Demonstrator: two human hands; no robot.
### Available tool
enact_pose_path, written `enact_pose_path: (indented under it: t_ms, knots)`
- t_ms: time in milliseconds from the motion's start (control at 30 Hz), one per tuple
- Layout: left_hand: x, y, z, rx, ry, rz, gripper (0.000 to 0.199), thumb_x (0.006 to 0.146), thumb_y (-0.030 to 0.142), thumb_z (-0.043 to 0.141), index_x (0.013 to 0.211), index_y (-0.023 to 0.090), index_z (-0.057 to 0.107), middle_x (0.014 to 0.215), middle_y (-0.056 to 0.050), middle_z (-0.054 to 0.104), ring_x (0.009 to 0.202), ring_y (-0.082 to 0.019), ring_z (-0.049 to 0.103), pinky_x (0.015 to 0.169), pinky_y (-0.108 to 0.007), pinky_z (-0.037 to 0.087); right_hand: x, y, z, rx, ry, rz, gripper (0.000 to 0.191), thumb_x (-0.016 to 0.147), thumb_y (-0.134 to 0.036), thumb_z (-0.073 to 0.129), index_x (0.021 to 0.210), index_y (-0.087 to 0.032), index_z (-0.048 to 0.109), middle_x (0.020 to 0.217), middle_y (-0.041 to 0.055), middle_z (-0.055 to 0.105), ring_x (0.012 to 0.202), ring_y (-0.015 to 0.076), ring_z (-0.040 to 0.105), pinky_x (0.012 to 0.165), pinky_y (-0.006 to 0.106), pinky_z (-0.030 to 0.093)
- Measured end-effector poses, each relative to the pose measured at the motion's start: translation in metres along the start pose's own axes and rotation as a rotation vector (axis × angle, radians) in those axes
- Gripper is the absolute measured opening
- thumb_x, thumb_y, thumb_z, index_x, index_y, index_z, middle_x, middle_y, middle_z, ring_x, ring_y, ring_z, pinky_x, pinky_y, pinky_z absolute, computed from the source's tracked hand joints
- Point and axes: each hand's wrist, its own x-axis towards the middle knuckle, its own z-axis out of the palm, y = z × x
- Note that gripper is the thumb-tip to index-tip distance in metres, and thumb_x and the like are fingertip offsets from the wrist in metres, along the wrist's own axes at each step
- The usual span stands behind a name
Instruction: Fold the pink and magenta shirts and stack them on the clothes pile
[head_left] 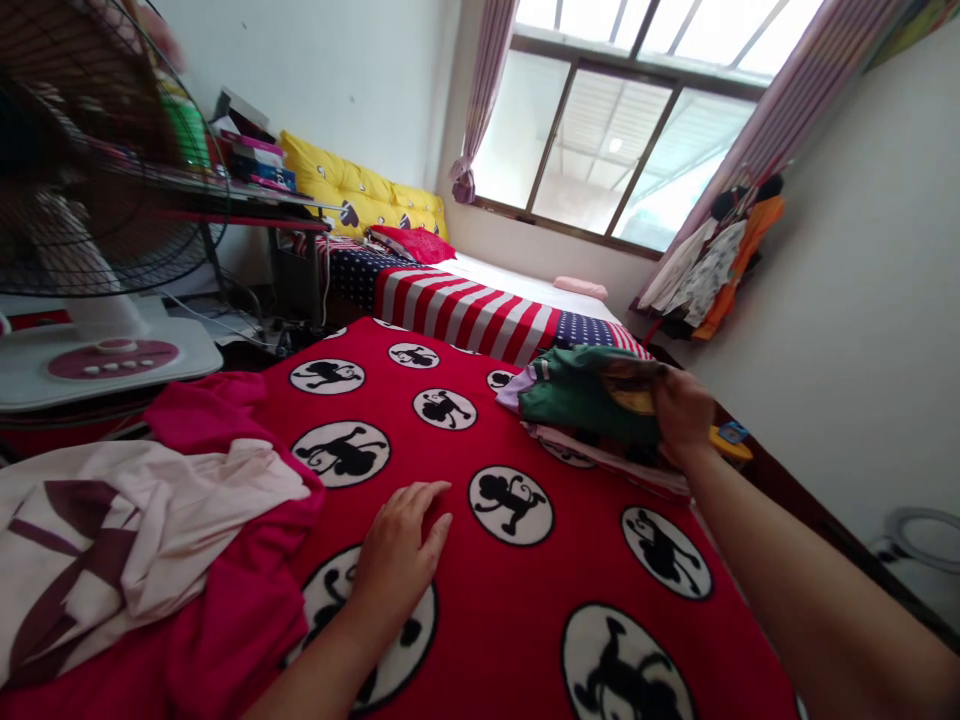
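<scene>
Red monkey-print blanket [525, 590] lies under the left hand [397, 560], spread flat; the right hand [682, 415] pinches a soft, light folded green garment [581, 395], easiest held along its folded edge

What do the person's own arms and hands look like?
Both arms are bare, with no sleeves showing on the left arm or the right arm. The left hand and right hand wear no gloves, and I can't see any watch, bracelet or ring.
</scene>
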Motion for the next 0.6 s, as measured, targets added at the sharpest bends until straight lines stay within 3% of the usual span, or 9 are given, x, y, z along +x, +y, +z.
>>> enact_pose_path:
  t_ms: [67, 167, 300, 367, 433, 533, 600]
  knots:
    - [0.0, 0.001, 0.0, 0.019, 0.003, -0.004, 0.031, 0.086, 0.026, 0.049, 0.114, 0.022, 0.06, 0.112, -0.007, 0.064, 0.107, -0.025, 0.056, 0.095, -0.044, 0.043, 0.003, 0.03, 0.0, -0.11, -0.053, 0.232, 0.032, 0.086, -0.029, 0.05, 0.096, -0.006, 0.069, 0.095, 0.0271, 0.063, 0.098, 0.0379, 0.059, 0.077, 0.044, 0.045]
    - [0.001, 0.003, 0.001, 0.057, 0.002, -0.016, 0.03, 0.085, 0.025, 0.051, 0.113, 0.024, 0.061, 0.113, -0.006, 0.064, 0.108, -0.025, 0.055, 0.095, -0.044, 0.043, 0.005, 0.059, 0.005, -0.222, -0.196, 0.4, 0.03, 0.078, -0.037, 0.061, 0.086, -0.009, 0.07, 0.09, 0.0248, 0.065, 0.095, 0.0401, 0.061, 0.074, 0.046, 0.047]
    - [0.0, 0.006, 0.001, 0.087, -0.002, -0.013, 0.03, 0.085, 0.023, 0.052, 0.113, 0.025, 0.061, 0.114, -0.005, 0.064, 0.109, -0.025, 0.055, 0.093, -0.043, 0.043, 0.014, 0.053, 0.008, -0.31, -0.237, 0.52, 0.058, 0.071, -0.044, 0.069, 0.114, -0.007, 0.062, 0.116, 0.0281, 0.059, 0.107, 0.0419, 0.055, 0.081, 0.05, 0.046]
    - [-0.001, 0.007, 0.001, 0.092, -0.009, -0.016, 0.03, 0.085, 0.023, 0.051, 0.113, 0.025, 0.061, 0.114, -0.005, 0.064, 0.109, -0.025, 0.054, 0.093, -0.042, 0.042, 0.022, 0.035, 0.009, -0.344, -0.107, 0.456, 0.066, 0.069, -0.039, 0.07, 0.122, -0.003, 0.056, 0.123, 0.0306, 0.054, 0.112, 0.0427, 0.052, 0.084, 0.051, 0.044]
    - [-0.001, 0.007, 0.0, 0.094, -0.02, -0.02, 0.03, 0.085, 0.023, 0.051, 0.113, 0.025, 0.06, 0.115, -0.004, 0.063, 0.109, -0.025, 0.054, 0.093, -0.042, 0.042, 0.029, 0.012, 0.013, -0.316, 0.003, 0.28, 0.05, 0.076, -0.032, 0.063, 0.119, -0.007, 0.059, 0.121, 0.0266, 0.057, 0.111, 0.0381, 0.053, 0.085, 0.047, 0.044]
    - [-0.001, 0.007, 0.0, 0.095, -0.036, -0.02, 0.03, 0.085, 0.022, 0.051, 0.114, 0.025, 0.06, 0.115, -0.004, 0.063, 0.109, -0.024, 0.053, 0.093, -0.042, 0.041, 0.036, -0.026, 0.025, -0.157, -0.07, 0.081, 0.024, 0.081, -0.029, 0.055, 0.096, -0.017, 0.07, 0.103, 0.0149, 0.068, 0.098, 0.029, 0.061, 0.082, 0.037, 0.045]
    - [-0.001, 0.008, -0.001, 0.095, -0.039, -0.018, 0.03, 0.086, 0.021, 0.051, 0.114, 0.024, 0.059, 0.115, -0.004, 0.063, 0.109, -0.023, 0.053, 0.094, -0.041, 0.041, 0.04, -0.05, 0.037, -0.09, -0.118, 0.065, 0.026, 0.082, -0.034, 0.055, 0.096, -0.018, 0.07, 0.098, 0.0122, 0.069, 0.094, 0.0269, 0.063, 0.081, 0.034, 0.046]
